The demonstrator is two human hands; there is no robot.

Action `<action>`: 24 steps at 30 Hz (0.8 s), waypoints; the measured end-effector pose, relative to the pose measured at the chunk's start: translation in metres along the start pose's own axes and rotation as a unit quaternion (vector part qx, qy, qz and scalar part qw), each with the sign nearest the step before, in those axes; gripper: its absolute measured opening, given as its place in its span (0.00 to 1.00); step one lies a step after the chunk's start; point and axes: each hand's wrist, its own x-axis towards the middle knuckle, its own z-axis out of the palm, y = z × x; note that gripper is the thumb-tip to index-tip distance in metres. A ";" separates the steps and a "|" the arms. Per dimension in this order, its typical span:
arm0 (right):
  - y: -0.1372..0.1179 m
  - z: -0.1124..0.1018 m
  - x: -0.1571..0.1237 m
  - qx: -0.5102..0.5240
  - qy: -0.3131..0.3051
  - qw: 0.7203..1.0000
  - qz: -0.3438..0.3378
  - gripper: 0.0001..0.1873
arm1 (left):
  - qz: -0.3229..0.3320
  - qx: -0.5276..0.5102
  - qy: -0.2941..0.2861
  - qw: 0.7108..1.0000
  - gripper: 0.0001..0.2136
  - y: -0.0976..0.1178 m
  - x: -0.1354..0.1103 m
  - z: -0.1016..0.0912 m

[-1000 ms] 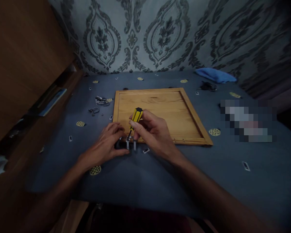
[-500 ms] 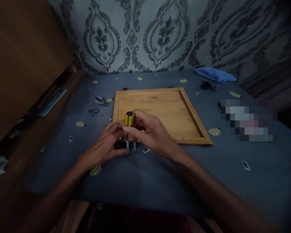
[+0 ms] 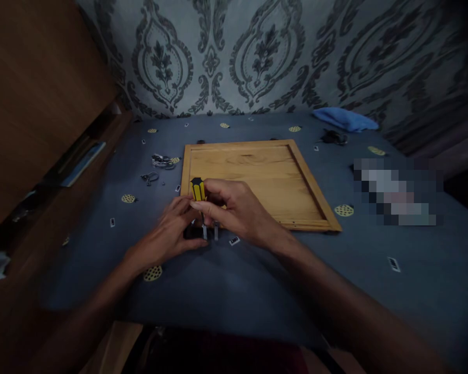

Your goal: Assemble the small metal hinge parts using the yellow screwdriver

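Note:
My right hand (image 3: 237, 210) grips a screwdriver (image 3: 197, 189) by its yellow and black handle. The shaft points down toward a metal hinge (image 3: 205, 232) at the near left edge of the wooden cabinet door (image 3: 253, 166). My left hand (image 3: 171, 231) is curled around this hinge, its thumb at the hinge's near end and the fingers by the door's edge. Shadow and fingers partly hide the hinge, and the contact of the screwdriver tip is unclear. The door lies flat, with its recessed panel facing up.
Several metal hinge parts (image 3: 163, 161) lie left of the door, near another loose metal piece (image 3: 150, 178). A blue cloth (image 3: 347, 119) and a black item (image 3: 333, 137) sit at the back right. A blurred-out object (image 3: 393, 192) lies at right. A wooden cabinet (image 3: 42, 104) borders the left side.
The screwdriver's handle has tipped to the left, and my right hand has shifted slightly left with it. My left hand stays almost in place around the hinge.

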 end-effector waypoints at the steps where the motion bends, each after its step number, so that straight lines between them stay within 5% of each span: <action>1: 0.000 0.000 0.000 -0.002 0.002 1.000 -0.001 0.15 | -0.001 0.001 0.000 1.000 0.15 0.000 0.000 0.000; 24: 0.001 0.004 0.010 -0.020 0.008 1.000 -0.006 0.16 | 0.018 0.014 0.000 1.000 0.14 -0.003 0.001 0.000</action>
